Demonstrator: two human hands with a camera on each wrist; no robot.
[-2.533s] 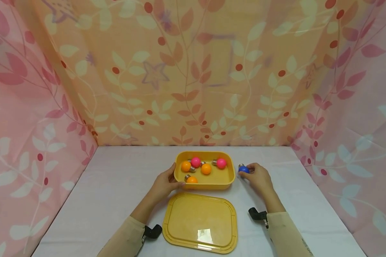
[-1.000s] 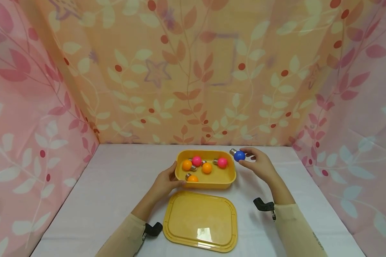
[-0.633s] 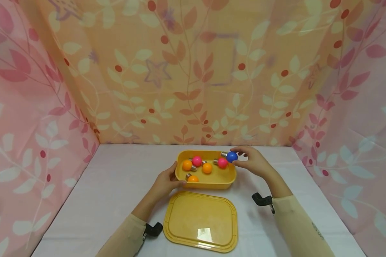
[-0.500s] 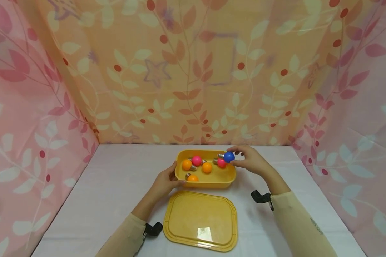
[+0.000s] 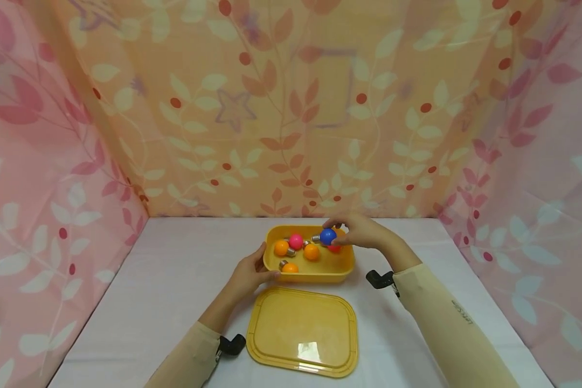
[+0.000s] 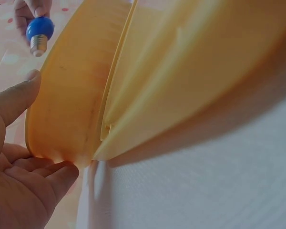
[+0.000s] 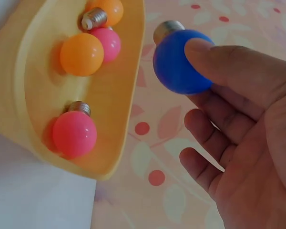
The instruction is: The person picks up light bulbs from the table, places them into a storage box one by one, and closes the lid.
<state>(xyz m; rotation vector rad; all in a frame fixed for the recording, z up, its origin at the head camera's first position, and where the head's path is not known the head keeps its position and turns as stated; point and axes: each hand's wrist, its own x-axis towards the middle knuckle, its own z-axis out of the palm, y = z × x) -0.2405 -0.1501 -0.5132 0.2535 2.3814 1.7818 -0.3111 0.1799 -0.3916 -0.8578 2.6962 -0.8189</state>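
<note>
Loading seems under way: the right hand [image 5: 361, 230] has its fingers clamped on the blue bulb [image 5: 327, 236] above the tub [image 5: 315, 278], the left hand [image 5: 247, 276] clasps the tub, and lowering seems needed next.

Soft, even light leaves a pale glare on the yellow lid [image 5: 302, 326], wrist views hazy.

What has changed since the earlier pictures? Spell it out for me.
The right grip, already holding the blue bulb at first, has carried it leftward and up from beside the yellow box to over its right end. Nothing was let go. Unchanged: the left grip on the box's left end, the orange bulbs and pink bulbs inside, the lid in front.
</note>
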